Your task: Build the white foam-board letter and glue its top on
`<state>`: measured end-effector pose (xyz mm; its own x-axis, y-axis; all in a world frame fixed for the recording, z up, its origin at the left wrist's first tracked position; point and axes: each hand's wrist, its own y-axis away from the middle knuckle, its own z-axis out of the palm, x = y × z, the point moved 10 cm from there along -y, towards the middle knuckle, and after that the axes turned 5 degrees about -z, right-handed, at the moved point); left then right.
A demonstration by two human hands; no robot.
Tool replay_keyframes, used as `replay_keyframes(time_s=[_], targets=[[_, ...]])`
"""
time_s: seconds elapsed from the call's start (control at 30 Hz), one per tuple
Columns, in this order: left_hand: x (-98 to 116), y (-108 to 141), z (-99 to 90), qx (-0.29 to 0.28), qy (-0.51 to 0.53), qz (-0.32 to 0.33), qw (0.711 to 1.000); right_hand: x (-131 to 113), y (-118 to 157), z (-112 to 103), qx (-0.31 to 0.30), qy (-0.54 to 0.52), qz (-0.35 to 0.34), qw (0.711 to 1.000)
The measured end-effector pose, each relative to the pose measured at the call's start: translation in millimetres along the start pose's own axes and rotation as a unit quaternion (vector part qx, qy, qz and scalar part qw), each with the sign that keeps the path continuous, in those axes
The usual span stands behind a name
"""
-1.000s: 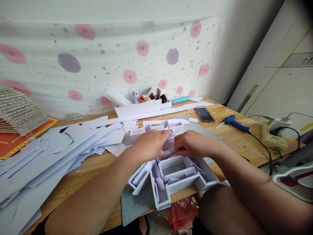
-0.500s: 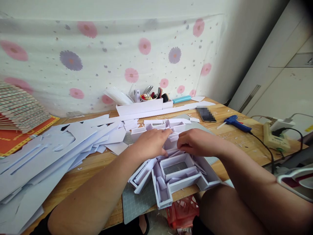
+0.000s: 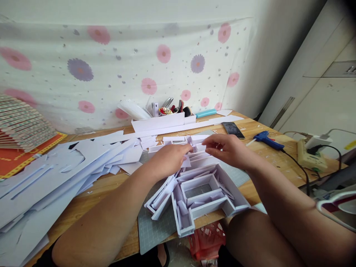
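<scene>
My left hand [image 3: 172, 159] is closed, its thumb and fingers pinching a small white card piece [image 3: 186, 162] above the far part of a white card model. Across from it, my right hand [image 3: 226, 149] hovers over the model's right side, thumb and fingertips apart and nothing visible between them. Below both hands stands the walled card model [image 3: 200, 202], split into several box-like compartments with loose strips inside. To its left lies a narrow card tray [image 3: 162, 198] holding more strips. A grey cutting mat [image 3: 154, 231] is underneath.
A pile of white card sheets [image 3: 63, 185] covers the left of the table. A blue glue gun [image 3: 269, 141], a phone [image 3: 233, 129] and a power strip [image 3: 308, 155] are at the right. A card organiser [image 3: 158, 123] stands at the back.
My right hand has moved up and slightly right, and its fingers have parted. My left hand has drawn a little left and down, with the small card piece now showing at its fingers.
</scene>
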<state>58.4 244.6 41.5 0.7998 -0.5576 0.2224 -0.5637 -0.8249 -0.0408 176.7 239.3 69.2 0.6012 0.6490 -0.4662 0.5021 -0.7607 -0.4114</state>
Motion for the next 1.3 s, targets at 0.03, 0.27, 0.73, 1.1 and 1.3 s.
replay_keyframes(time_s=[0.03, 0.27, 0.73, 1.1, 1.3], targets=[[1.6, 1.3, -6.6, 0.015, 0.015, 0.003, 1.0, 1.1, -0.1, -1.5, 0.023, -0.017, 0.006, 1.0], [16.4, 12.8, -35.1, 0.058, 0.111, 0.007, 0.992, -22.0, -5.2, 18.9, -0.009, -0.079, -0.034, 0.996], [24.8, 20.4, -25.3, -0.115, 0.172, 0.138, 0.969, -46.9, -0.9, 19.2, -0.051, -0.19, -0.138, 0.971], [-2.4, 33.5, -43.0, -0.126, 0.102, 0.03, 0.986, -56.5, 2.7, 55.1, -0.165, -0.066, -0.181, 0.967], [7.9, 28.0, -44.0, -0.065, 0.047, 0.031, 0.996, -48.0, -3.0, 43.4, -0.111, -0.133, -0.109, 0.979]])
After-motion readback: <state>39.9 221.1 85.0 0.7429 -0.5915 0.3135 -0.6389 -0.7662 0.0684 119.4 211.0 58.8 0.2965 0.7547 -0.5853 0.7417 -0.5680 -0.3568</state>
